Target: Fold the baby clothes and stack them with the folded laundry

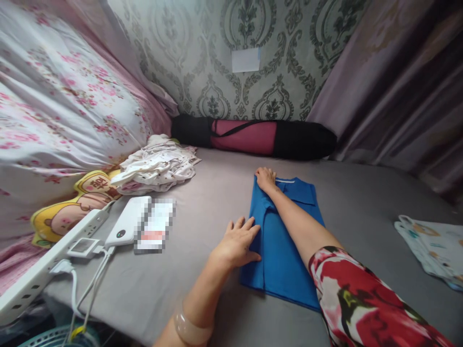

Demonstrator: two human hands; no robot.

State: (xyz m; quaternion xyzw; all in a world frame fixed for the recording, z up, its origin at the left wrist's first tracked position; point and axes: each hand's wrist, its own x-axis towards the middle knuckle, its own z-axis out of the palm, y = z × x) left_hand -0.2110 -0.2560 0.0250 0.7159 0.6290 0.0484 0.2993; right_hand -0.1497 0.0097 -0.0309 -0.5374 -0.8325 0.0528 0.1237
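A blue garment (pixel 289 246), folded into a rough rectangle, lies flat on the grey sheet (pixel 202 212). At its left edge is my left hand (pixel 238 241), fingers spread, with the fingertips and thumb over the cloth. My right hand (pixel 266 179) is at the garment's top left corner, fingers bent down and close together on the cloth; whether they pinch it is hidden. The right forearm crosses over the garment. A white strip shows at its top edge.
Crumpled pale cloth (pixel 155 164), a white power bank (pixel 130 221), a power strip (pixel 83 231) with cables and a yellow cushion (pixel 79 207) are on the left. Behind lies a black and red long bag (pixel 246 137); folded white cloth (pixel 434 246) is at right.
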